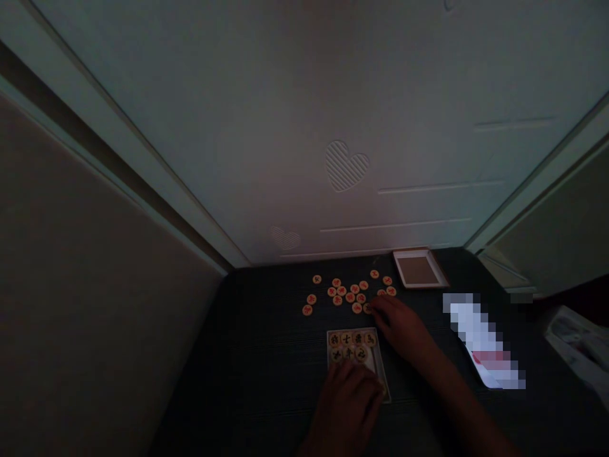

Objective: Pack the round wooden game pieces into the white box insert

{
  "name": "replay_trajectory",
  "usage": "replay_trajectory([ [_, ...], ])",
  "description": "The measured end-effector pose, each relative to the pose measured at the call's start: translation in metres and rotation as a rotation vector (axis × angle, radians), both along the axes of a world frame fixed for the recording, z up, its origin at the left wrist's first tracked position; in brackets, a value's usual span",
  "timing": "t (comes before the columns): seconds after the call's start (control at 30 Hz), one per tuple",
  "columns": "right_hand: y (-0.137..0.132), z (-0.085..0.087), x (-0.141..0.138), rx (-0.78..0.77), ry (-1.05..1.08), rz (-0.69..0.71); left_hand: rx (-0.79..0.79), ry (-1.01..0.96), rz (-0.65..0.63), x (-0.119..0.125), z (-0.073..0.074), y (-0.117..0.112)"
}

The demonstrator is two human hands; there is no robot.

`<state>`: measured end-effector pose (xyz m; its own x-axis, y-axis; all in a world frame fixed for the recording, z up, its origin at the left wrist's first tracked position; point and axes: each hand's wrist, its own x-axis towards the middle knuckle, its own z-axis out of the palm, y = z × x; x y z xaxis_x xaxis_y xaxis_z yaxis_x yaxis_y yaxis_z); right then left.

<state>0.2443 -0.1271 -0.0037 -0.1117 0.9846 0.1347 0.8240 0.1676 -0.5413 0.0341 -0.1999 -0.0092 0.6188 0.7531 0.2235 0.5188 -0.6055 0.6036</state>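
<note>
We record pale loose discs [337, 301], mostly with red characters; pale packed discs [349, 353] with black characters; a near-black, faintly streaked surface [238, 355]; a white-sided shallow box [419, 270], brown-centred; a grey panel [285, 95] bearing striped hearts [347, 166].

The tray [379, 355] sits on the table [247, 362] with pieces [347, 339] in rows at its far end. Behind the tray lie loose pieces [354, 289]; behind it and farther right, a lid [419, 271]. Right of it lies a phone [483, 339]. The left hand [349, 393] is over its near part.
</note>
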Motion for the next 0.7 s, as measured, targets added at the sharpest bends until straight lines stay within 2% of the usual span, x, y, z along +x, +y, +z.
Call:
replay_trajectory([
  [0.13, 0.012, 0.002, -0.003, -0.042, -0.031, 0.017, 0.013, -0.011, -0.047, -0.007, 0.006, 0.0],
  [0.3, 0.016, 0.004, -0.004, -0.08, -0.051, 0.028, -0.082, 0.058, -0.026, -0.02, 0.032, 0.018],
  [0.4, 0.016, 0.005, -0.005, -0.078, -0.042, 0.026, -0.131, 0.09, -0.014, -0.02, 0.04, 0.031],
  [0.57, 0.008, 0.012, -0.002, -0.052, 0.003, 0.027, -0.159, 0.106, -0.089, -0.007, 0.031, 0.035],
  [0.7, -0.013, 0.017, 0.007, -0.02, 0.062, -0.017, -0.173, 0.131, -0.095, 0.005, 0.024, 0.034],
])
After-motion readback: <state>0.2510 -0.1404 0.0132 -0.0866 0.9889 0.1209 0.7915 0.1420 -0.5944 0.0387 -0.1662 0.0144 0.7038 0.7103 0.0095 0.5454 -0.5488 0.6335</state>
